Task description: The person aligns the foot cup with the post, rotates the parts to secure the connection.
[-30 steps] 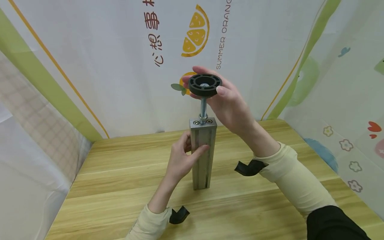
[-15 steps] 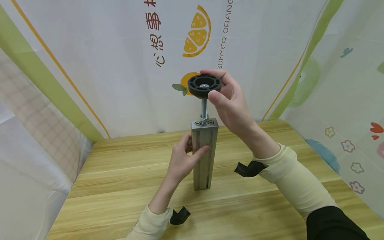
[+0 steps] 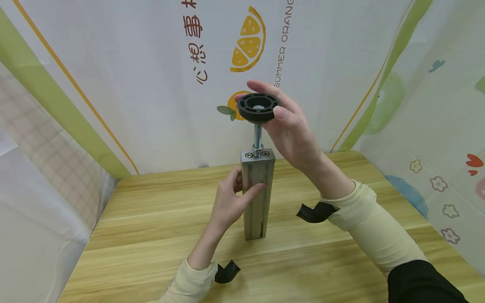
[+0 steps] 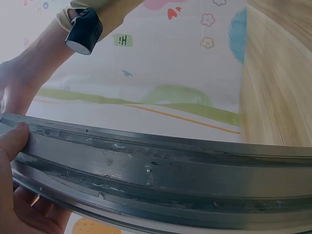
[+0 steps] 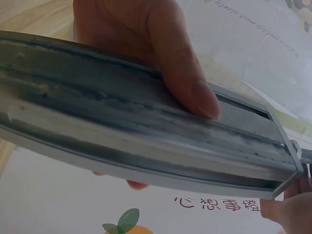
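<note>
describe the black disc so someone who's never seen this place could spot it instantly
From the wooden table, find the upright grey metal bar. A silver bolt rises from its top, carrying the black disc. Unlike bolt and bar, the disc is black and wide, with slots ringing its hollow centre.

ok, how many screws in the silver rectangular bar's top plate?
2 seen: one round metal screw left of the silver threaded rod, a second screw right of it. The silver hex nut could hide more.
</note>
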The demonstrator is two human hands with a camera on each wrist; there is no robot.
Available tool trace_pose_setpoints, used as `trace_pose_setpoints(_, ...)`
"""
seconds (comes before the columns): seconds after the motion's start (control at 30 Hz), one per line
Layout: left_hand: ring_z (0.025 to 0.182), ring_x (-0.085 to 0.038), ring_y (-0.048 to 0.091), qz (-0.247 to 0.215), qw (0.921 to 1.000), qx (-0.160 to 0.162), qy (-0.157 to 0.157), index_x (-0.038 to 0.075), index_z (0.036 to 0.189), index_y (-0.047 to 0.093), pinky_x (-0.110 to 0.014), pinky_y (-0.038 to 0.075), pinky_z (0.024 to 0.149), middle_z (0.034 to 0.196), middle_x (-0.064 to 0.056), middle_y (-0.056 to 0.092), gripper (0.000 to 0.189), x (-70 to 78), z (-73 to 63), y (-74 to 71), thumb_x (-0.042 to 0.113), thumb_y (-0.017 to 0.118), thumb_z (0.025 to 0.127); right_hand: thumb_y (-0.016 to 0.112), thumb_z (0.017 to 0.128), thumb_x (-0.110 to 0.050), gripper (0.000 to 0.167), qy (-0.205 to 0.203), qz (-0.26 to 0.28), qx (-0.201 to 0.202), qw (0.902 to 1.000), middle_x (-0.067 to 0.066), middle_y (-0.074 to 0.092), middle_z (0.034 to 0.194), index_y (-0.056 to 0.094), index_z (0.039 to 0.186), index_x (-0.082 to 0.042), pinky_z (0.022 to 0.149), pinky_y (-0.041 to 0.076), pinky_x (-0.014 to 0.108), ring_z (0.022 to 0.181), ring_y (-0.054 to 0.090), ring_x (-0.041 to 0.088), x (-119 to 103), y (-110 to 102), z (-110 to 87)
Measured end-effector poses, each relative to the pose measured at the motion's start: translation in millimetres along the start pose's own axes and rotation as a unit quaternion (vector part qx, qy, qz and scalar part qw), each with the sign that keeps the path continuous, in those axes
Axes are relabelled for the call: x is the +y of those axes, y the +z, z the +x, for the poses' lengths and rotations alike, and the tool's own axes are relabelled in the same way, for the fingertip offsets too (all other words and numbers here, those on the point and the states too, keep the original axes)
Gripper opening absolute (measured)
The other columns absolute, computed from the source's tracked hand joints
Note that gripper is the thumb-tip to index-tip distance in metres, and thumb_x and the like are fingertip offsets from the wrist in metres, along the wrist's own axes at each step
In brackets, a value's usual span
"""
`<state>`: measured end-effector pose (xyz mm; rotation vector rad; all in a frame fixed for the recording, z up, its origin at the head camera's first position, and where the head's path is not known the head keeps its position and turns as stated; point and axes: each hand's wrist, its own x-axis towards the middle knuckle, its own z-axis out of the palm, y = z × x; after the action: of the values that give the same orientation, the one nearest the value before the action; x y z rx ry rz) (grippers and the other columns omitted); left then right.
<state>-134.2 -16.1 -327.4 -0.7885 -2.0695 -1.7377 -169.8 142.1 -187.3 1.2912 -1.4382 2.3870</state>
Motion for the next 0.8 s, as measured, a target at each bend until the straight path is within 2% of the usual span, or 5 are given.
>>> trace_pose_setpoints(0.1,0.067,-0.005,0.055,0.001,1.0000,0.000,-0.003,0.004,0.113,0.062,-0.024,0.052,0.065,0.080,-0.011,0.069,0.030,-0.2,-0.4,-0.1,0.007,0.079,0.088,0.075,0.086,-0.036,0.075,0.010,0.025,-0.006,0.9996,0.021,0.067,0.130,0.050,0.143,0.006,0.119,0.035,0.044,0.129,0.061,0.029,1,-1,0.2)
trace_pose_setpoints(0.23,0.067,-0.005,0.056,0.004,1.0000,0.002,-0.002,0.003,0.114,0.062,-0.024,0.053,0.065,0.081,-0.011,0.069,0.032,-0.8,-0.7,0.0,0.007,0.079,0.087,0.076,0.086,-0.035,0.068,0.005,0.017,0.002,0.9998,0.018,0.068,0.127,0.056,0.138,0.004,0.116,0.039,0.041,0.125,0.064,0.028,1,-3,-0.4)
trace_pose_setpoints(0.63,0.069,-0.006,0.055,0.004,1.0000,-0.001,-0.002,0.002,0.119,0.062,-0.024,0.052,0.066,0.087,-0.014,0.072,0.035,0.5,-0.5,-0.3,0.006,0.078,0.088,0.093,0.066,-0.044,0.077,-0.021,-0.098,0.085,0.9913,0.004,0.062,0.119,0.053,0.122,-0.010,0.087,0.056,0.022,0.110,0.064,0.015,-6,7,-3.2)
trace_pose_setpoints(0.73,0.068,-0.006,0.055,0.005,1.0000,-0.001,-0.006,0.002,0.118,0.062,-0.024,0.052,0.066,0.087,-0.013,0.071,0.034,0.4,-0.6,-0.4,0.007,0.078,0.088,0.091,0.070,-0.047,0.081,-0.019,-0.088,0.071,0.9934,0.007,0.061,0.123,0.052,0.128,-0.008,0.091,0.055,0.024,0.112,0.064,0.017,-5,7,-2.9)
trace_pose_setpoints(0.8,0.068,-0.006,0.055,0.005,1.0000,0.000,-0.008,0.003,0.117,0.062,-0.024,0.052,0.065,0.085,-0.013,0.070,0.034,0.5,-0.5,-0.3,0.007,0.079,0.088,0.087,0.078,-0.047,0.080,-0.016,-0.069,0.048,0.9964,0.012,0.062,0.127,0.051,0.135,-0.004,0.101,0.052,0.029,0.117,0.063,0.021,-3,4,-2.7)
